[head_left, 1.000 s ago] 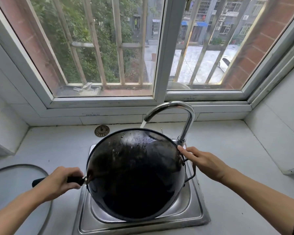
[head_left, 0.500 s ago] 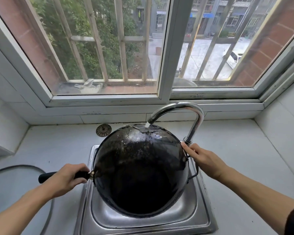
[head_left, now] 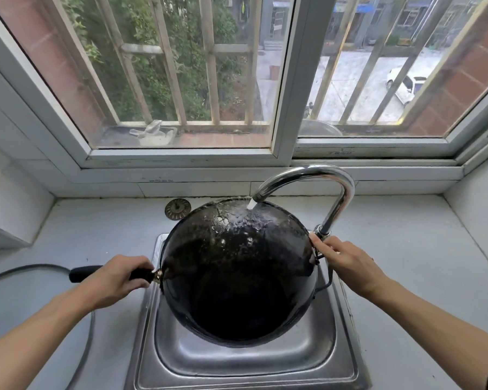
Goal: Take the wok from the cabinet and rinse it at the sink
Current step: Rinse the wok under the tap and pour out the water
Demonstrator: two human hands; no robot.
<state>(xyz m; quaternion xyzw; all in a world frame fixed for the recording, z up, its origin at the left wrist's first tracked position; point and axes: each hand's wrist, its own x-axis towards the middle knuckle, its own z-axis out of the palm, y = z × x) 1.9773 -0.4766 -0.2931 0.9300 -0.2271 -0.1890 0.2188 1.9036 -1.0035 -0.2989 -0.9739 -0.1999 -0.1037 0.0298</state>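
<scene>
A black wok [head_left: 237, 277] hangs tilted over the steel sink [head_left: 245, 364], its wet dark surface facing me. Water runs from the curved chrome tap [head_left: 330, 181] onto the wok's far upper part. My left hand [head_left: 116, 280] is closed around the wok's long black handle on the left. My right hand [head_left: 347, 263] grips the wok's right rim by the small loop handle, close to the tap's base.
A round sink strainer [head_left: 177, 209] lies on the grey counter behind the sink. A glass lid [head_left: 26, 305] rests on the counter at the left. The window sill and white tiled walls close off the back and both sides.
The wok has tipped further up and back, so the water now lands on its upper part. Both hands kept their grips.
</scene>
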